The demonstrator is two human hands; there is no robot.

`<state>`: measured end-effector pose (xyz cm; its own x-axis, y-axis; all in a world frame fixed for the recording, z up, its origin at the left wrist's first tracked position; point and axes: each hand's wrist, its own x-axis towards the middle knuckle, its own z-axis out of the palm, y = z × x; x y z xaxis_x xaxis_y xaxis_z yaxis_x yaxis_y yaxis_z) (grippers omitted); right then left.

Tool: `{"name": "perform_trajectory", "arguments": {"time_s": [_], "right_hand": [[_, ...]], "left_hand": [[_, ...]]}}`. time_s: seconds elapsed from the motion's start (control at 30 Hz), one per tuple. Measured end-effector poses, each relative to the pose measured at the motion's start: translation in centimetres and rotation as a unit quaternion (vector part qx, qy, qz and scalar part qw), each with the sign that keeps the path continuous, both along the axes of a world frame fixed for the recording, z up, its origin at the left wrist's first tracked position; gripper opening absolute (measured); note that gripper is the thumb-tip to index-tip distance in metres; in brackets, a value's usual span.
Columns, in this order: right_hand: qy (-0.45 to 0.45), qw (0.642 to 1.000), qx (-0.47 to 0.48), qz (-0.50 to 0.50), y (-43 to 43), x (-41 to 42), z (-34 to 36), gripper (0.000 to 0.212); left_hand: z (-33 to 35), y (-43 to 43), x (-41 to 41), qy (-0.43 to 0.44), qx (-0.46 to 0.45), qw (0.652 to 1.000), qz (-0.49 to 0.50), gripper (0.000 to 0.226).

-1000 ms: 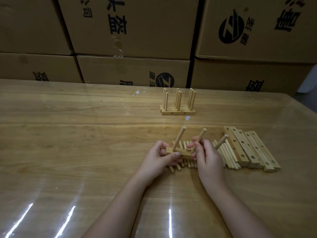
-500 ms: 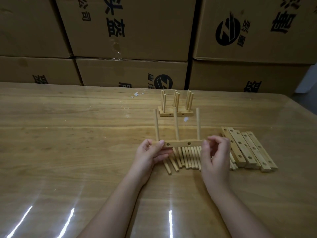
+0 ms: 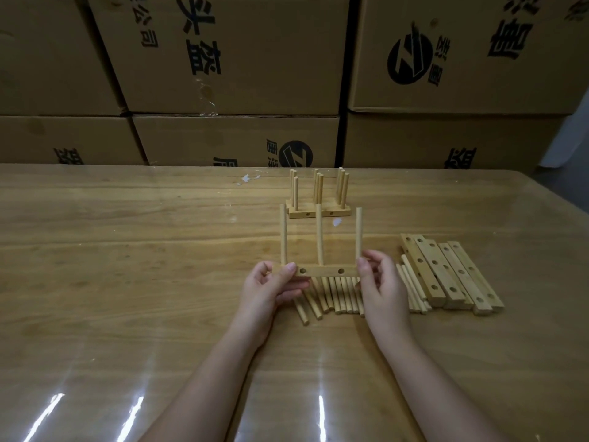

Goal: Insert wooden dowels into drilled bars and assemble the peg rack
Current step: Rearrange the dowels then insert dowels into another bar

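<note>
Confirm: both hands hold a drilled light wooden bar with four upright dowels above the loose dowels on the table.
Wrong count: the head view shows three upright round wooden dowels in the drilled light wooden bar, not four. The left hand and right hand do hold it.

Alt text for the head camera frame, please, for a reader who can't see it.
The left hand and right hand hold a drilled bar by its ends, three dowels standing upright in it, above loose dowels on a wooden table. Spare bars lie to the right; a finished rack stands behind.
</note>
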<state>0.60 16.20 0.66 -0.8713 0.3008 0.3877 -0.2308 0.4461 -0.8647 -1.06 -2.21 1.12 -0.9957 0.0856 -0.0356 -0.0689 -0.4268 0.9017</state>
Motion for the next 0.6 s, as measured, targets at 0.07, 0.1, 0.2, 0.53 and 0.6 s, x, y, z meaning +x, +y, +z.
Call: {"name": "perform_trajectory", "arguments": {"time_s": [0.07, 0.1, 0.2, 0.53, 0.6], "right_hand": [[-0.002, 1.0, -0.022, 0.005, -0.1, -0.1, 0.0, 0.018], [-0.001, 0.999, -0.032, 0.002, -0.1, -0.2, 0.0, 0.018], [0.004, 0.997, -0.069, -0.015, 0.2, -0.2, -0.1, 0.016], [0.129, 0.98, 0.059, -0.137, 0.0, 0.7, 1.6, 0.031], [0.179, 0.972, 0.124, -0.095, -0.3, 1.3, 1.9, 0.028]], "left_hand": [[-0.1, 0.1, 0.0, 0.009, -0.021, 1.0, 0.004, 0.036], [-0.2, 0.2, 0.0, 0.02, -0.038, 0.999, 0.011, 0.037], [-0.7, 0.3, 0.0, 0.046, -0.081, 0.994, 0.049, 0.03], [-0.7, 0.2, 0.4, 0.047, -0.09, 0.994, 0.04, 0.024], [-0.6, 0.3, 0.5, 0.057, -0.1, 0.993, 0.023, 0.028]]}}
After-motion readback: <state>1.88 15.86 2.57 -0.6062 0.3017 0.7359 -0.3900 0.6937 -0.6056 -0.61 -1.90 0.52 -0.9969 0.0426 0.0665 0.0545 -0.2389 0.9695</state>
